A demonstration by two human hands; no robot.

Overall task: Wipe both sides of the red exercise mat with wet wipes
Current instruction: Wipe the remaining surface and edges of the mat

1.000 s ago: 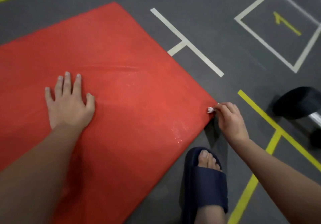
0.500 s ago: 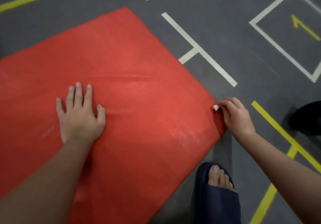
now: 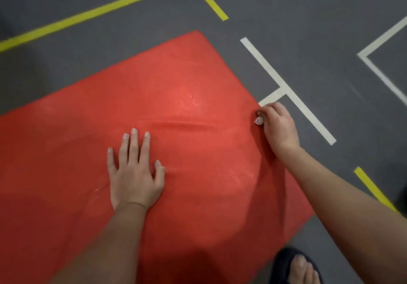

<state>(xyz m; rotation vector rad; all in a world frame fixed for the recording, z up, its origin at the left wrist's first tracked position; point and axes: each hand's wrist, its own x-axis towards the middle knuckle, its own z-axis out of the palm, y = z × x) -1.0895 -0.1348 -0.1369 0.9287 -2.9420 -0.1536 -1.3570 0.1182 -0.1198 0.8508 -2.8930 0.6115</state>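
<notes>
The red exercise mat lies flat on the grey floor and fills most of the view. Wet streaks shine near its middle and toward the right. My left hand presses flat on the mat with fingers spread. My right hand is at the mat's right edge, fingers curled round a small balled white wet wipe, of which only a bit shows. A shallow crease runs across the mat between the two hands.
The grey floor carries yellow tape lines behind the mat and white tape lines to the right. My foot in a dark blue slipper stands at the bottom right, beside the mat's near corner.
My right hand with the wipe has slid along the mat's right edge, away from the near corner toward the far one. My left hand stays planted. The camera has tilted toward the mat.
</notes>
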